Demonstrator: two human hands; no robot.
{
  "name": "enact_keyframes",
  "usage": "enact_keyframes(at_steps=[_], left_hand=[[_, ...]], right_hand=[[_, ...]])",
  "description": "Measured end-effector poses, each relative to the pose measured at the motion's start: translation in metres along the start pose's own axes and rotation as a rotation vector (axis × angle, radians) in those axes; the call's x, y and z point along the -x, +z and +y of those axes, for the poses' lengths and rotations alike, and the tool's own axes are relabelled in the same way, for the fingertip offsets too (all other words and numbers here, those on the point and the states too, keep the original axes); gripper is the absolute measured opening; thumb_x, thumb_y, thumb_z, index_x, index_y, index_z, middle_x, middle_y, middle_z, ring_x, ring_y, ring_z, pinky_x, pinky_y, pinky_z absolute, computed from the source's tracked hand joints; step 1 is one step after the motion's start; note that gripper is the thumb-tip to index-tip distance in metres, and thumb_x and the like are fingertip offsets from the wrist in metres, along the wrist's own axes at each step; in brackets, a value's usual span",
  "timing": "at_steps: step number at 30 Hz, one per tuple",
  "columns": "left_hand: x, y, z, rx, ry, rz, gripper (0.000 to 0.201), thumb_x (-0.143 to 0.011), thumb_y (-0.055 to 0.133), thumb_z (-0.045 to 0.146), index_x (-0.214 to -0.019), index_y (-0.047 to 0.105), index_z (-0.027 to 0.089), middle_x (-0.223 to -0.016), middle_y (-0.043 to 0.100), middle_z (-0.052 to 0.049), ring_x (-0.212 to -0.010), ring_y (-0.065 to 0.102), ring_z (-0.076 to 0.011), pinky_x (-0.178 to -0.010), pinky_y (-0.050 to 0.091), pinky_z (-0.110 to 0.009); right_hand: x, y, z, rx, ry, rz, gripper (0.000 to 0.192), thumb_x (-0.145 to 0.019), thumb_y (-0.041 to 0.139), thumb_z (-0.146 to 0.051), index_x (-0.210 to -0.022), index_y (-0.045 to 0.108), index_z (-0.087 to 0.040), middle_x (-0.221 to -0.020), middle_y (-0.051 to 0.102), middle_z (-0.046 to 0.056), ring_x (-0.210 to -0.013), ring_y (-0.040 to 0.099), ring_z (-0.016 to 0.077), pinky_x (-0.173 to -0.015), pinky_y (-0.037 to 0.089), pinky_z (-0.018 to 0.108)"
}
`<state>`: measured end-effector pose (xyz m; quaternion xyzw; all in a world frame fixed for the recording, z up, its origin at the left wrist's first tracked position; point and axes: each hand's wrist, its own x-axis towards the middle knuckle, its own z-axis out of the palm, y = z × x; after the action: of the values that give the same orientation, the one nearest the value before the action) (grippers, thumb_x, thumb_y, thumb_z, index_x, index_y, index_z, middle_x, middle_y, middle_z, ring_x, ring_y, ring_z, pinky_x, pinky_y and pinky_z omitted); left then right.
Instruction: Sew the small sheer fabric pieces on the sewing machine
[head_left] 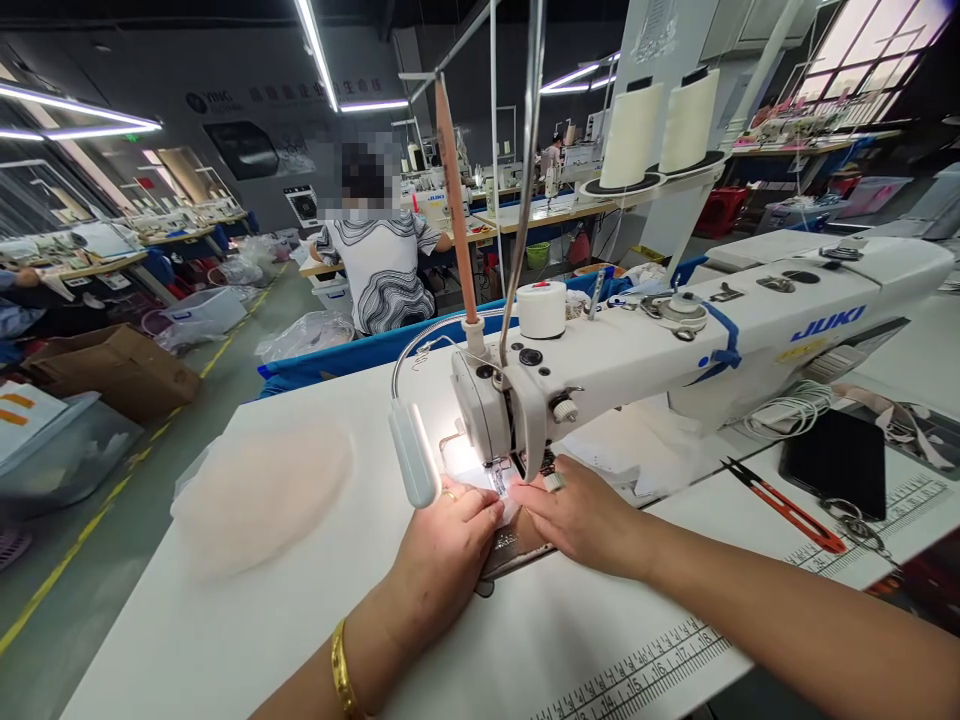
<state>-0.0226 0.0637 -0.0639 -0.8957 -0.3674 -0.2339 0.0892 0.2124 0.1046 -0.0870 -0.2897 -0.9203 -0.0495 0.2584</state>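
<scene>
A white sewing machine (622,370) stands on the table, its presser foot (498,478) down at a piece of thin white fabric (466,472). My left hand (448,535) lies just left of the foot, its bent fingers pressed together on the fabric. On the other side, my right hand (592,515) pinches the fabric close to the needle area. Both sets of fingertips nearly meet in front of the foot, and they partly hide the cloth. A small lamp (414,455) lights this spot.
Sheer pale fabric pieces (262,500) lie on the table at left. Orange thread snips (787,508), a black phone (836,460) and a coiled cable (787,408) lie at right. Thread cones (631,135) stand behind the machine. A co-worker (382,255) sits beyond the blue cloth trough.
</scene>
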Motion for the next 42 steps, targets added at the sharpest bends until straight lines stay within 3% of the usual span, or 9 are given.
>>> enact_keyframes(at_steps=[13, 20, 26, 28, 32, 35, 37, 39, 42], left_hand=[[0.001, 0.009, -0.010, 0.006, -0.031, -0.006, 0.028, -0.106, 0.042, 0.011, -0.104, 0.068, 0.020, -0.099, 0.075, -0.007, -0.092, 0.072, -0.0224, -0.082, 0.059, -0.037], [0.001, 0.009, -0.009, 0.005, -0.023, 0.004, 0.029, -0.105, 0.041, 0.009, -0.102, 0.067, 0.019, -0.102, 0.075, -0.008, -0.090, 0.070, -0.0227, -0.080, 0.057, -0.038], [-0.002, -0.006, -0.010, 0.146, -0.102, -0.056, 0.016, -0.105, 0.052, 0.024, -0.111, 0.067, 0.020, -0.113, 0.072, -0.008, -0.103, 0.068, -0.0254, -0.089, 0.054, -0.041], [-0.002, -0.014, -0.012, 0.125, -0.159, -0.062, 0.016, -0.104, 0.056, 0.032, -0.107, 0.067, 0.021, -0.109, 0.070, -0.009, -0.099, 0.066, -0.0267, -0.088, 0.054, -0.042], [-0.002, -0.027, -0.015, 0.162, -0.155, -0.128, 0.042, -0.109, 0.046, 0.034, -0.070, 0.055, 0.021, -0.076, 0.058, -0.002, -0.065, 0.054, -0.0171, -0.076, 0.052, -0.036], [-0.004, -0.030, -0.017, 0.235, -0.135, -0.094, 0.036, -0.109, 0.042, 0.029, -0.078, 0.060, 0.021, -0.078, 0.057, -0.002, -0.067, 0.054, -0.0170, -0.072, 0.051, -0.033], [-0.005, -0.027, -0.020, 0.187, -0.128, -0.025, 0.026, -0.105, 0.042, 0.022, -0.099, 0.067, 0.022, -0.089, 0.061, -0.006, -0.079, 0.058, -0.0213, -0.071, 0.051, -0.034], [-0.003, -0.022, -0.023, 0.136, -0.127, -0.001, 0.029, -0.099, 0.042, 0.014, -0.107, 0.069, 0.022, -0.093, 0.061, -0.007, -0.083, 0.058, -0.0236, -0.070, 0.051, -0.035], [0.000, -0.016, -0.021, 0.121, -0.148, -0.025, 0.026, -0.094, 0.044, 0.010, -0.088, 0.067, 0.021, -0.096, 0.060, -0.009, -0.087, 0.059, -0.0254, -0.070, 0.053, -0.036]], right_hand=[[-0.007, -0.004, 0.000, -0.039, 0.031, -0.021, 0.039, -0.091, 0.056, -0.008, -0.128, 0.066, -0.014, -0.118, 0.072, 0.016, -0.097, 0.060, 0.0294, -0.080, 0.054, 0.041], [-0.005, -0.003, 0.002, -0.052, 0.010, -0.001, 0.038, -0.092, 0.056, -0.008, -0.128, 0.066, -0.014, -0.126, 0.071, 0.016, -0.106, 0.060, 0.0309, -0.087, 0.054, 0.043], [-0.002, -0.005, -0.005, -0.072, -0.081, -0.082, 0.030, -0.095, 0.053, -0.009, -0.118, 0.069, -0.020, -0.108, 0.073, 0.009, -0.093, 0.058, 0.0244, -0.081, 0.048, 0.036], [-0.003, -0.006, -0.002, -0.044, -0.093, -0.116, 0.026, -0.094, 0.054, -0.009, -0.110, 0.070, -0.022, -0.103, 0.072, 0.008, -0.091, 0.057, 0.0235, -0.081, 0.045, 0.036], [-0.002, -0.012, 0.012, 0.152, 0.061, 0.008, 0.019, -0.092, 0.056, -0.005, -0.090, 0.070, -0.018, -0.093, 0.071, 0.010, -0.091, 0.055, 0.0260, -0.082, 0.042, 0.040], [-0.001, -0.021, 0.010, 0.044, -0.011, 0.068, 0.017, -0.094, 0.056, -0.008, -0.089, 0.068, -0.018, -0.092, 0.070, 0.009, -0.090, 0.054, 0.0247, -0.080, 0.041, 0.038], [-0.002, -0.024, 0.002, -0.110, -0.144, -0.012, 0.013, -0.093, 0.060, -0.013, -0.099, 0.069, -0.020, -0.101, 0.071, 0.007, -0.097, 0.056, 0.0241, -0.081, 0.042, 0.036], [-0.003, -0.023, -0.003, -0.178, -0.238, -0.128, 0.017, -0.091, 0.064, -0.015, -0.105, 0.068, -0.022, -0.109, 0.071, 0.005, -0.102, 0.057, 0.0230, -0.083, 0.041, 0.035], [-0.003, -0.021, 0.008, -0.007, -0.109, -0.175, 0.016, -0.088, 0.064, -0.005, -0.091, 0.068, -0.020, -0.096, 0.071, 0.005, -0.092, 0.056, 0.0229, -0.083, 0.039, 0.037]])
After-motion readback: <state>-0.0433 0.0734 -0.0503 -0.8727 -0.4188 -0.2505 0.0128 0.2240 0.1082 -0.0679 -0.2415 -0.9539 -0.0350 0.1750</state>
